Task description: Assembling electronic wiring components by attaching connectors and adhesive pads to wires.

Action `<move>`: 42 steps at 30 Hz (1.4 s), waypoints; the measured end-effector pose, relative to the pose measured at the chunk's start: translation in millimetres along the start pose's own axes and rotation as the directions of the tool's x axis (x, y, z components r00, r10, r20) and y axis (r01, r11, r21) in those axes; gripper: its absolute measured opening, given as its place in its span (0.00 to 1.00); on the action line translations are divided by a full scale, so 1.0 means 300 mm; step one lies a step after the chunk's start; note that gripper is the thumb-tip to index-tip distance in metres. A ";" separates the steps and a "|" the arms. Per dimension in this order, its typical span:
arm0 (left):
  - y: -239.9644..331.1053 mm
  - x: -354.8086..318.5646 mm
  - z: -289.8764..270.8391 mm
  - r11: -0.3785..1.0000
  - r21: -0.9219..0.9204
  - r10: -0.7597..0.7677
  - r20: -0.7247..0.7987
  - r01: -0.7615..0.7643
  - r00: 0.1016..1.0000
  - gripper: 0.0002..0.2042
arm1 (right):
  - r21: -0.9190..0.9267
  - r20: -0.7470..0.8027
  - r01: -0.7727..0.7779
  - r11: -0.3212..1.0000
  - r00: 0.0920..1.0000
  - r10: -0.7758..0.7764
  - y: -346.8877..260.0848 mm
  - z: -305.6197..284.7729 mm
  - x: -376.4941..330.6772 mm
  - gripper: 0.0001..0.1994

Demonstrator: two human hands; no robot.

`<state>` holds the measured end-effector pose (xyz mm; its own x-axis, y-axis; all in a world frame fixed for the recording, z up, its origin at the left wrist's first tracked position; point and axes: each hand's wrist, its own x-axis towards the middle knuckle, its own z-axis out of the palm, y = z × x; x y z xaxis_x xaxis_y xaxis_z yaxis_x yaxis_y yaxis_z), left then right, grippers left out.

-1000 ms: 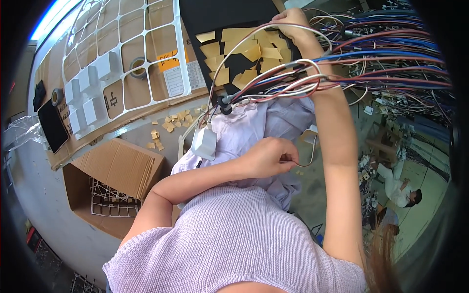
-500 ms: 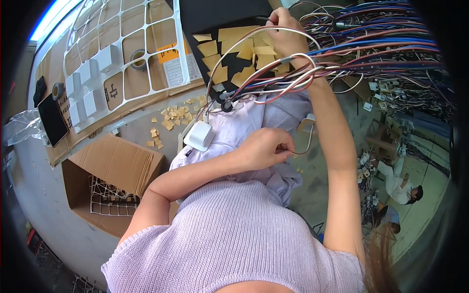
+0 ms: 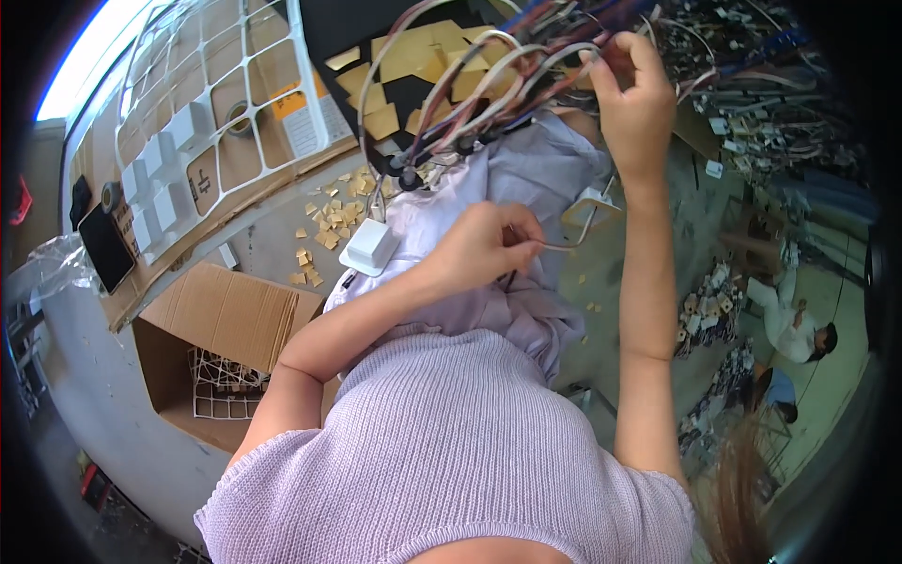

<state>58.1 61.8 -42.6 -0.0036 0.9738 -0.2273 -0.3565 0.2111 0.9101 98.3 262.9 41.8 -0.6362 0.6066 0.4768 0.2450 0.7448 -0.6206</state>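
Wiring held between my two hands, head view. My right hand [image 3: 634,99] is raised and closed round a bundle of thin multicoloured insulated wires [image 3: 489,89] that loops back down to a cluster of small dark plug ends [image 3: 413,169]; my left hand [image 3: 489,244] sits lower, over my lap, fingers pinched shut on a single thin pale wire [image 3: 564,246] that runs toward a small white plastic connector housing [image 3: 589,202]. A second, flat white plastic block [image 3: 369,249] rests on the lilac cloth [image 3: 526,179] over my lap, just beside my left wrist. The hands are well apart, one above the other. I judge the bundle light, limp and springy: it will sag and tangle unless gripped close to the plug ends, and the single wire is best held near its housing, since pulling on the bare strand could strain the joint. To my left lie a white plastic grid tray [image 3: 225,103] on a brown cardboard sheet [image 3: 235,193], scattered small tan cardboard squares [image 3: 324,221], and an open brown cardboard box [image 3: 225,324].
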 end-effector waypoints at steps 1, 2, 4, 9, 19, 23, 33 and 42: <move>0.014 -0.003 -0.003 1.000 0.007 0.020 -0.022 -0.020 1.000 0.03 | 0.079 -0.036 -0.003 0.997 0.999 0.005 -0.017 -0.033 -0.028 0.05; 0.041 -0.005 -0.003 0.999 0.014 0.042 -0.038 -0.041 0.998 0.04 | 0.094 0.014 0.011 0.996 1.000 -0.013 -0.010 -0.085 -0.065 0.06; 0.075 -0.009 -0.011 0.954 0.243 0.206 -0.109 -0.175 0.973 0.04 | 0.479 0.109 -0.245 0.843 0.969 0.220 -0.027 -0.167 -0.134 0.06; 0.186 0.000 0.023 0.689 0.532 0.599 -0.035 -0.492 0.800 0.05 | 0.642 0.574 -0.517 0.566 0.814 0.092 -0.049 -0.247 -0.265 0.04; 0.166 -0.005 0.097 0.535 0.720 0.713 -0.105 -0.442 0.694 0.06 | 0.350 0.237 -0.300 0.887 0.945 0.226 -0.110 -0.141 -0.380 0.03; 0.165 -0.016 0.103 0.569 0.728 0.646 -0.108 -0.382 0.756 0.06 | 0.332 0.216 -0.283 0.900 0.952 0.219 -0.093 -0.136 -0.393 0.03; 0.141 -0.009 0.096 0.477 0.740 0.705 0.000 -0.474 0.709 0.08 | 0.416 0.413 -0.301 0.858 0.903 0.117 -0.045 -0.197 -0.382 0.03; 0.129 -0.002 0.090 0.293 0.793 0.710 0.194 -0.535 0.677 0.09 | 0.346 0.565 -0.216 0.913 0.825 -0.019 -0.013 -0.230 -0.380 0.02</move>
<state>69.5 71.5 2.1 -0.0741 0.8257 0.5593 0.6378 -0.3919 0.6630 220.5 210.1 32.7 -0.9426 0.3296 0.0536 0.1080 0.4526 -0.8851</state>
